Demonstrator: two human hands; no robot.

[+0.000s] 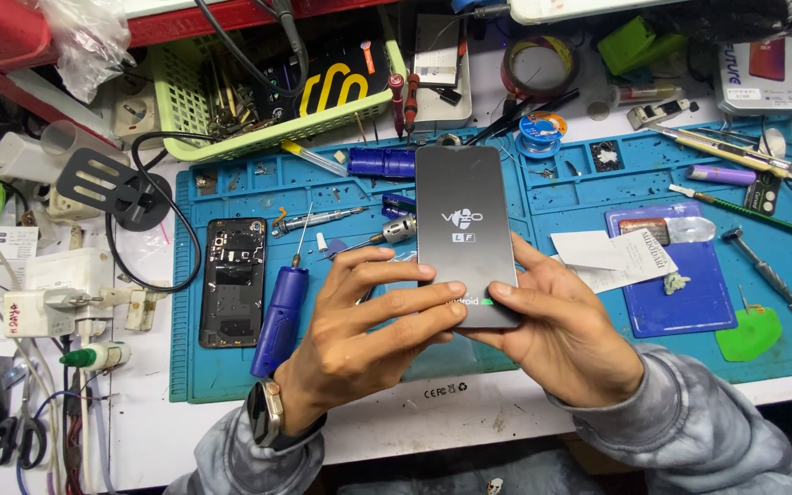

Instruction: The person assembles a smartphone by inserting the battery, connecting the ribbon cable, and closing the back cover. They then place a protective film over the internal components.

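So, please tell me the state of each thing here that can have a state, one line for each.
Smartphone: screen lit, held up in both hands.
Left hand: fingers across the phone's lower left edge.
Right hand: gripping the lower right edge.
Second phone: back cover off, insides exposed, flat on the blue mat.
Blue electric screwdriver: lying on the mat, unheld.
Tape roll: lying flat.

One view only, from a camera worn on the person's head. It looks steeply down and forward over the blue work mat, close enough that the left hand and right hand fill the near middle. The person's sleeves cut the near edge; the green basket and clutter line the far edge. The white table runs left to right.
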